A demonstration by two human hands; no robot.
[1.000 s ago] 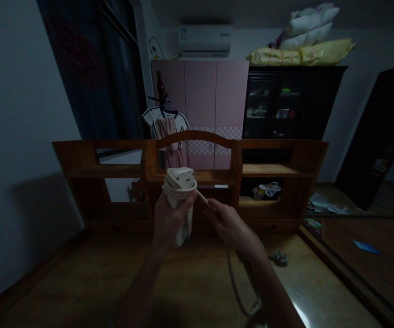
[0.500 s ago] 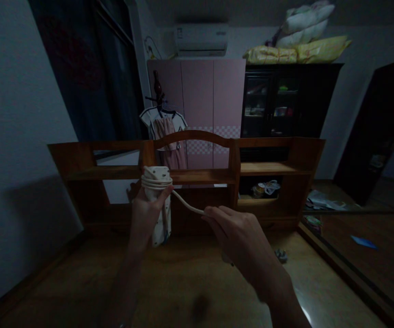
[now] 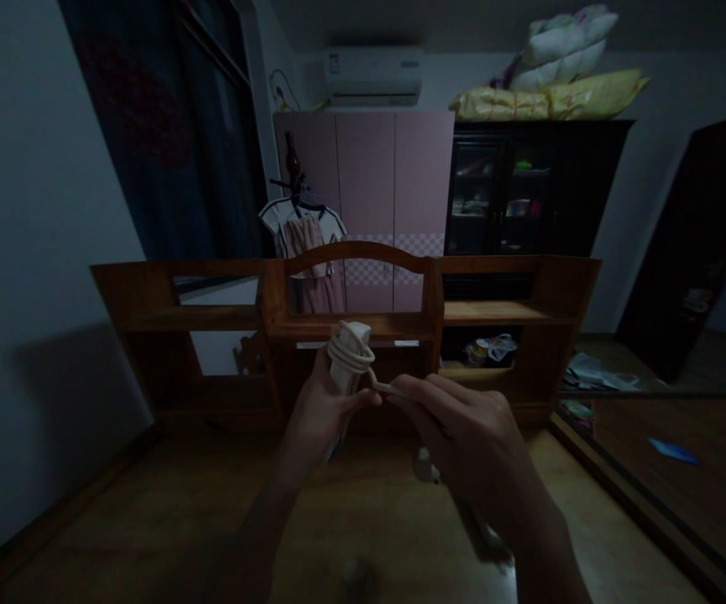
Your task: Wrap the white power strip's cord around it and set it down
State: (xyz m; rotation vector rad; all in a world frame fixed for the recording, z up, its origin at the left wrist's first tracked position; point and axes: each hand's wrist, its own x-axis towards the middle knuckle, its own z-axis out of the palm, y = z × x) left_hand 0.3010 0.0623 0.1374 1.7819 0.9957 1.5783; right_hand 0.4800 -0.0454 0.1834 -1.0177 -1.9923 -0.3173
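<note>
My left hand (image 3: 320, 411) is closed around a white power strip (image 3: 341, 377), which stands tilted with its narrow side toward me. Several turns of white cord (image 3: 351, 356) are wound about its upper end. From the windings a short stretch of cord runs right to my right hand (image 3: 457, 419), whose thumb and fingers pinch it. A small white piece, perhaps the plug (image 3: 425, 466), hangs below the right hand, partly hidden by it. The lower part of the strip is mostly behind my left hand.
A wooden shelf unit (image 3: 363, 325) stands ahead, with a bag and a roll (image 3: 492, 348) in its right compartment. Clothes (image 3: 305, 226) hang behind it, before a pink wardrobe (image 3: 366, 176). A raised wooden edge (image 3: 627, 512) crosses the floor at right; a blue sheet (image 3: 673, 450) lies beyond.
My left hand has moved right and turned the power strip from its broad face to its narrow side. The cord between the hands is shorter, and the right hand has shifted slightly right.
</note>
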